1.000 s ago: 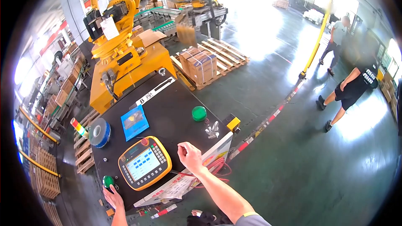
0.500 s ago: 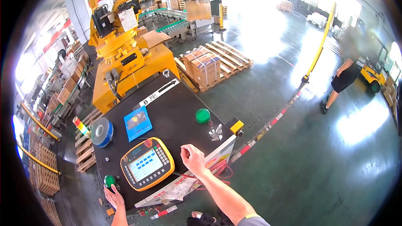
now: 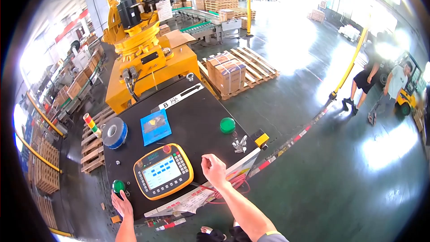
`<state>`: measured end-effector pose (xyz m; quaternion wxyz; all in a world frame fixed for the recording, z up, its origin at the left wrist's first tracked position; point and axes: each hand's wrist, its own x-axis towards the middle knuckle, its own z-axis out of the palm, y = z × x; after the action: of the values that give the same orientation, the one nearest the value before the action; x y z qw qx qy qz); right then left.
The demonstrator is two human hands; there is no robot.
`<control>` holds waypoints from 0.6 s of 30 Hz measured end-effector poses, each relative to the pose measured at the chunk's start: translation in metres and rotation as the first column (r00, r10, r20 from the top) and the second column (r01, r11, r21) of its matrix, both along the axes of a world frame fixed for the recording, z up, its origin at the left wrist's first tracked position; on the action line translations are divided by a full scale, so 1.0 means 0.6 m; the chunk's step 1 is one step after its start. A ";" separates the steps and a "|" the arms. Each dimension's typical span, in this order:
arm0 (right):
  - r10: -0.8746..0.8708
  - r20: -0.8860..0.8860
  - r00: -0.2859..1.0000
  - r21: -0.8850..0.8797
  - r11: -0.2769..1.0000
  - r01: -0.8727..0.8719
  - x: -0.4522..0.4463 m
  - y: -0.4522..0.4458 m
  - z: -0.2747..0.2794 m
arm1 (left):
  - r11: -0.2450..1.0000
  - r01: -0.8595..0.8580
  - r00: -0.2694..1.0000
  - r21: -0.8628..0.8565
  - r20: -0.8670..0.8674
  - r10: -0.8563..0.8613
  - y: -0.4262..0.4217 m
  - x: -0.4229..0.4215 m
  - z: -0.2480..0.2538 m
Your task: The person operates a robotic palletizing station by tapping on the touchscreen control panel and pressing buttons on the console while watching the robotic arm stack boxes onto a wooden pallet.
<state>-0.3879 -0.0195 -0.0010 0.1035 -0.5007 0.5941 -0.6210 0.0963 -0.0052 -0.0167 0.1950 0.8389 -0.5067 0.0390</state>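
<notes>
My left hand point(image 3: 122, 204) rests at the cabinet's lower left corner, its extended fingers beside the green button point(image 3: 118, 186); nothing is held in it. My right hand point(image 3: 213, 169) is closed with curled fingers over the front edge of the dark top, and what it holds, if anything, is hidden. Between the hands lies a yellow-rimmed teach pendant point(image 3: 163, 171) with a lit screen and a red knob. Behind the pendant is a blue packet point(image 3: 156, 127). A second green button point(image 3: 227, 125) and some small metal parts point(image 3: 240, 144) are to the right.
A tape roll point(image 3: 115, 133) and signal light point(image 3: 92, 124) stand at the left. Beyond the cabinet top point(image 3: 197, 121) are a yellow robot arm point(image 3: 139, 45) and strapped cartons point(image 3: 226, 72) on a pallet. Two people point(image 3: 365, 78) point(image 3: 394, 85) are near a forklift point(image 3: 405, 98) at the right.
The view has shifted, so the cabinet sits further right in frame. The yellow robot arm has swung its load away from the pallet. Both people have changed position. My hands keep nearly the same pose.
</notes>
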 end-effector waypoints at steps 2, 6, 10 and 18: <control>0.009 0.020 1.000 0.010 1.000 -0.009 0.000 -0.001 -0.003 | 1.000 0.003 1.000 0.005 -0.001 -0.003 -0.001 0.001 0.000; 0.004 0.006 1.000 0.002 1.000 -0.004 0.001 -0.001 -0.003 | 1.000 -0.009 1.000 0.023 -0.008 0.009 0.000 0.001 0.003; 0.012 0.003 1.000 0.016 1.000 -0.012 0.001 0.000 -0.002 | 1.000 -0.011 1.000 0.025 -0.020 0.011 0.002 -0.009 0.011; -0.015 -0.017 1.000 -0.012 1.000 0.015 0.001 -0.001 -0.004 | 1.000 -0.011 1.000 0.017 -0.006 0.011 -0.002 0.010 -0.011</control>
<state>-0.3871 -0.0204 -0.0035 0.0909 -0.5021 0.5951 -0.6209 0.1023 -0.0067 -0.0232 0.1893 0.8434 -0.5017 0.0334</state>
